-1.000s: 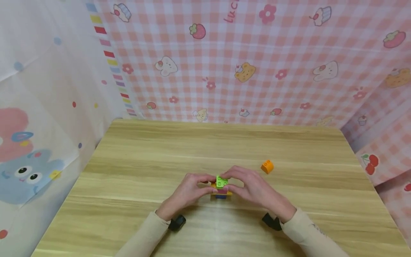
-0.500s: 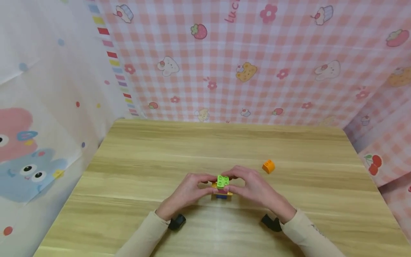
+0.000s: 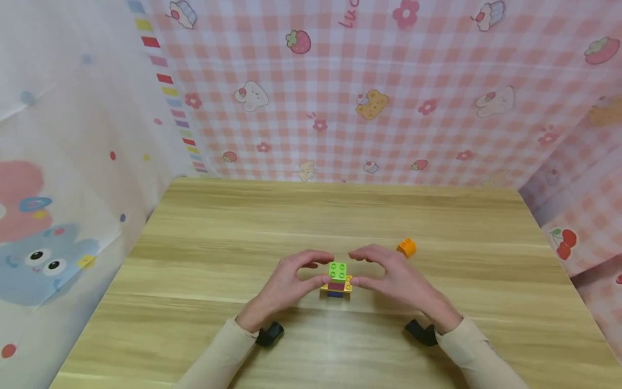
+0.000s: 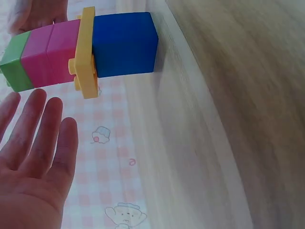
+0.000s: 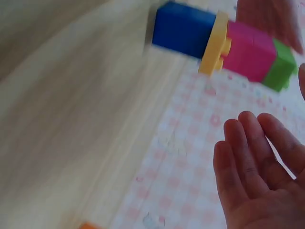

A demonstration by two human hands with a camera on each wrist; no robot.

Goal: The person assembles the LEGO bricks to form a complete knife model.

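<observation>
A tower of toy building bricks stands upright on the table between my hands. From the bottom it has a blue block [image 4: 125, 45], a yellow plate [image 4: 86, 55] with studs, two pink bricks [image 5: 248, 50] and a light green brick [image 3: 337, 272] on top. My left hand [image 3: 291, 278] is held left of the tower, its thumb tip close by the green brick; whether it touches I cannot tell. To the right my right hand [image 3: 396, 275] is apart from the bricks, thumb and fingers spread. Both wrist views show fingers fairly straight with nothing held.
An orange brick [image 3: 407, 248] with a rounded side lies on the wooden table [image 3: 243, 216], beyond my right hand. Behind the table hangs a pink checked cloth [image 3: 330, 97]; a white printed cloth [image 3: 73, 135] hangs on the left.
Both hands had their fingers on the top bricks; they have now loosened. The right hand has moved off to the right, and the left fingers have lifted away. The tower stays standing.
</observation>
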